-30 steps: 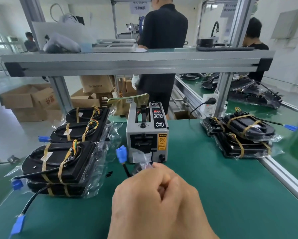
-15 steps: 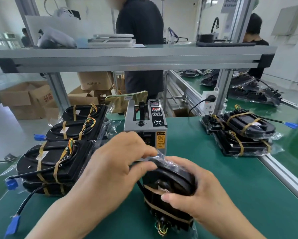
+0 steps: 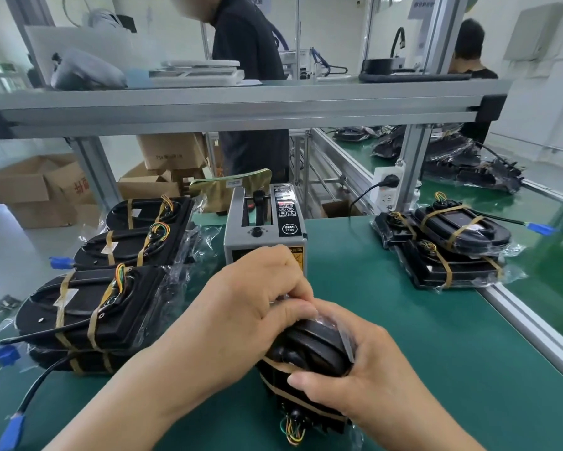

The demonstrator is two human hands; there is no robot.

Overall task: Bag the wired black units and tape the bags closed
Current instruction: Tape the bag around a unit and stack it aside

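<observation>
Lower centre: left hand [image 3: 250, 307] fingers pinch the clear plastic bag [image 3: 345, 339] folded over a wired black oval unit [image 3: 309, 349]; right hand [image 3: 381, 385] fingers curl around it. Best keep the fold tight and flat while sealing.

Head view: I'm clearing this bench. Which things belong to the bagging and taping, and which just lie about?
Job: black unit in its bag, tape dispenser, bagged units on the left, bagged units on the right.
Lying about: cardboard boxes, grey bundle on the shelf.
</observation>
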